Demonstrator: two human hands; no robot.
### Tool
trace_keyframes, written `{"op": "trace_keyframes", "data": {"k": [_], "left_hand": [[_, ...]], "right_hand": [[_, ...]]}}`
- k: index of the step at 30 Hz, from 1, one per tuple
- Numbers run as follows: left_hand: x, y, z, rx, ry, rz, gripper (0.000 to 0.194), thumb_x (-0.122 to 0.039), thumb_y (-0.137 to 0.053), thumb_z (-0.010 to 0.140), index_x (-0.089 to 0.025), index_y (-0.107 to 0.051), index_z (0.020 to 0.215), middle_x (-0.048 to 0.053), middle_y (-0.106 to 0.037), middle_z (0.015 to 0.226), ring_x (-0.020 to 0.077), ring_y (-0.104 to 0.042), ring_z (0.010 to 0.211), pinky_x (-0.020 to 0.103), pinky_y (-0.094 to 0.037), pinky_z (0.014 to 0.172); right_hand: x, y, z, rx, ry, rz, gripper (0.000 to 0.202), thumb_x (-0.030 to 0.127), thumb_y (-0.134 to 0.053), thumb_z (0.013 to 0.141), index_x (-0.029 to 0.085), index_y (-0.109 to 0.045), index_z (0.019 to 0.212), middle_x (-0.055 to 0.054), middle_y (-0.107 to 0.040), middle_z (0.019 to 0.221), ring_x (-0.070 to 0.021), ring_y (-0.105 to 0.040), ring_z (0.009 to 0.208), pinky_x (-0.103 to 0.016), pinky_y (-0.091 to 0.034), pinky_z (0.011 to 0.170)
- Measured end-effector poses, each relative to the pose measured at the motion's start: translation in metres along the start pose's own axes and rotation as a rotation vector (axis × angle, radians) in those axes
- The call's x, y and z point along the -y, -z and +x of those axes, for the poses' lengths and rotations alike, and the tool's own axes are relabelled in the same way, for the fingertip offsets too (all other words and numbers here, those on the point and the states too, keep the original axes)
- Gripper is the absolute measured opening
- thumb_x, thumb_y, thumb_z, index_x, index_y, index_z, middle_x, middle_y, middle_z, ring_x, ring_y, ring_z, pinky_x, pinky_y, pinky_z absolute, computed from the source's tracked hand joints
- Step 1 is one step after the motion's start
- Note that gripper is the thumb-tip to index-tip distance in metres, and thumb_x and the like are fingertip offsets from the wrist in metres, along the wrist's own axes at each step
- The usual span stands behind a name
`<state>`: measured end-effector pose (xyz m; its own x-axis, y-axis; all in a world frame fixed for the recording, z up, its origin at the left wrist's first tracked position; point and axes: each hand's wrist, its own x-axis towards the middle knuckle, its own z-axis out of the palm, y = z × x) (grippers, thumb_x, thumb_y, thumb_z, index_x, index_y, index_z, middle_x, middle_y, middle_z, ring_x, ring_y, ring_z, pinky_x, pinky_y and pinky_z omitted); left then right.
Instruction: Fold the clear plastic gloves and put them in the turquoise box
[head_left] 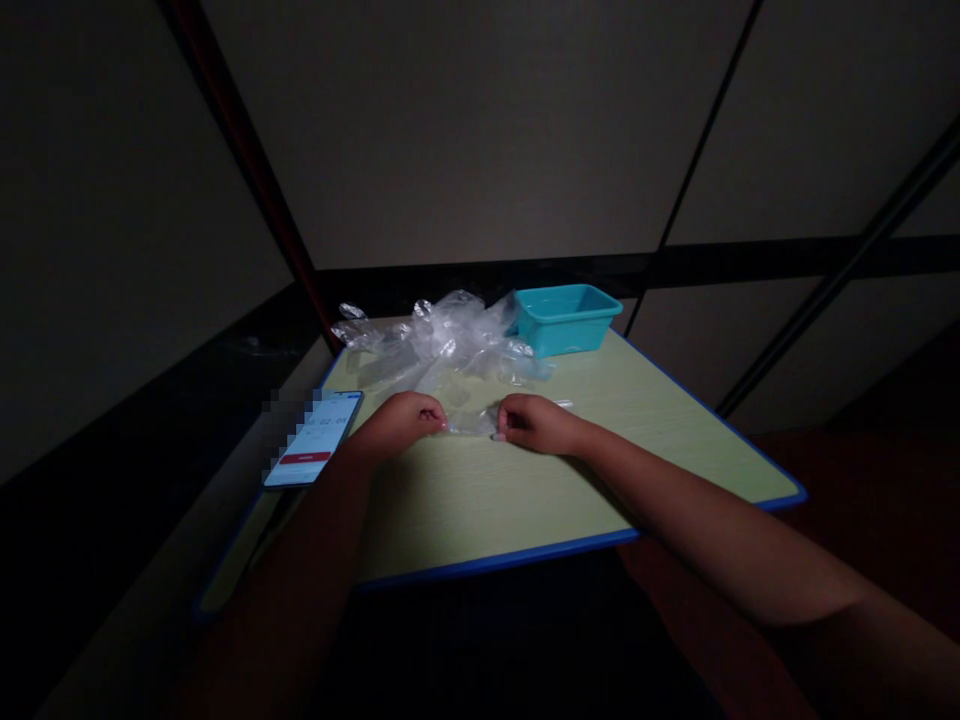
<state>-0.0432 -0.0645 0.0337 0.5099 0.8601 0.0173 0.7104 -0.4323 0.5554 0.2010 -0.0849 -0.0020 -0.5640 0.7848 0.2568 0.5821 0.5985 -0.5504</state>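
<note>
Low over the table (487, 510), a thin, clear plastic glove (472, 422) stretches between my two hands. My left hand (405, 425) pinches its left side, thumb and fingers together. At the other side, the closed fingers of my right hand (529, 425) grip the film, and a shiny bit of it shows beyond the knuckles. Just behind lies a loose pile of clear plastic gloves (450, 335), crumpled and overlapping, with finger-like ends sticking out. The held glove's full outline is partly hidden by my hands.
A turquoise plastic basket (570, 332) stands at the back right, against the pile. On the left edge lies a phone (315, 440) with a lit timer screen. Blue edging (510, 560) runs round the table. Pale panels (480, 130) rise behind it.
</note>
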Motion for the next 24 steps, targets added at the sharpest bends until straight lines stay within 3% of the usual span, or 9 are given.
{"op": "trace_keyframes", "data": {"k": [5,12,18,24], "left_hand": [[0.002,-0.001,0.001,-0.015,0.055,-0.046,0.017,-0.033,-0.055,0.066,-0.018,-0.065,0.066,0.001,-0.066,0.068,0.0180,-0.059,0.069,0.026,-0.041,0.062],[0.006,-0.002,0.003,-0.008,0.090,-0.113,0.021,-0.037,-0.056,0.064,-0.018,-0.063,0.064,0.001,-0.062,0.062,0.0165,-0.055,0.062,0.025,-0.038,0.057],[0.014,-0.002,0.003,-0.050,0.104,-0.089,0.029,-0.046,-0.059,0.064,-0.018,-0.058,0.060,-0.001,-0.056,0.058,0.0151,-0.051,0.059,0.024,-0.035,0.053],[0.021,-0.001,0.004,-0.065,0.116,-0.067,0.030,-0.048,-0.059,0.065,-0.018,-0.057,0.061,-0.002,-0.054,0.058,0.0139,-0.047,0.057,0.024,-0.033,0.052]], "right_hand": [[-0.002,-0.003,0.002,-0.037,-0.033,-0.023,0.004,0.015,-0.056,0.077,0.015,-0.057,0.073,-0.001,-0.053,0.069,-0.0115,-0.045,0.061,-0.023,-0.032,0.058],[0.003,-0.003,0.003,-0.019,-0.060,-0.002,0.013,0.025,-0.060,0.077,0.015,-0.056,0.069,0.000,-0.053,0.065,-0.0113,-0.044,0.058,-0.023,-0.030,0.055],[0.004,-0.002,0.004,-0.028,-0.010,-0.089,0.006,0.013,-0.057,0.075,0.014,-0.058,0.069,-0.001,-0.055,0.065,-0.0128,-0.046,0.063,-0.023,-0.034,0.061],[-0.001,-0.003,0.008,0.002,-0.034,-0.134,0.009,0.014,-0.054,0.077,0.015,-0.060,0.071,-0.003,-0.057,0.066,-0.0146,-0.048,0.066,-0.024,-0.035,0.063]]}}
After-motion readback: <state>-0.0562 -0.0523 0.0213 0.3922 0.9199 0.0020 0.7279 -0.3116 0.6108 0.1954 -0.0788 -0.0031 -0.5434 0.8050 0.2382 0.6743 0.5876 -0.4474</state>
